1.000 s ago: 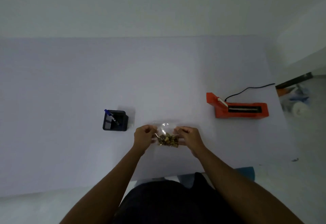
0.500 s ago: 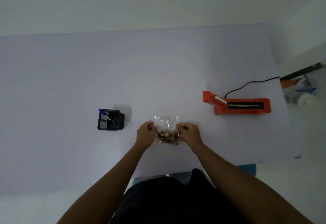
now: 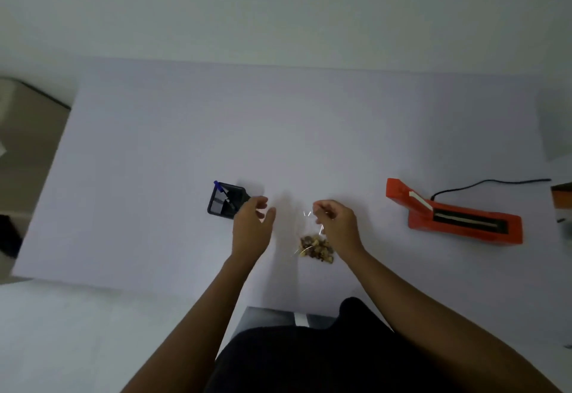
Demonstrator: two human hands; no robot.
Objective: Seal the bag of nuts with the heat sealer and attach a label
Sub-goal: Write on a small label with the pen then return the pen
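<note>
A small clear bag of nuts [image 3: 315, 247] hangs over the white table [image 3: 154, 151], nuts gathered at its bottom. My right hand [image 3: 335, 225] pinches the bag's top edge and holds it up. My left hand [image 3: 252, 222] is off the bag, fingers spread, just left of it and near the black holder. The orange heat sealer [image 3: 455, 213] lies on the table to the right, its jaw raised at the left end and its black cord [image 3: 489, 182] running off to the right.
A black holder [image 3: 227, 200] with a blue-capped pen and some slips stands left of my left hand. A dark box [image 3: 561, 203] shows at the right edge. The table's near edge runs just below my forearms.
My left hand has let go of the bag and moved left with fingers spread. The right hand alone now holds the bag by its top. The camera view has shifted right.
</note>
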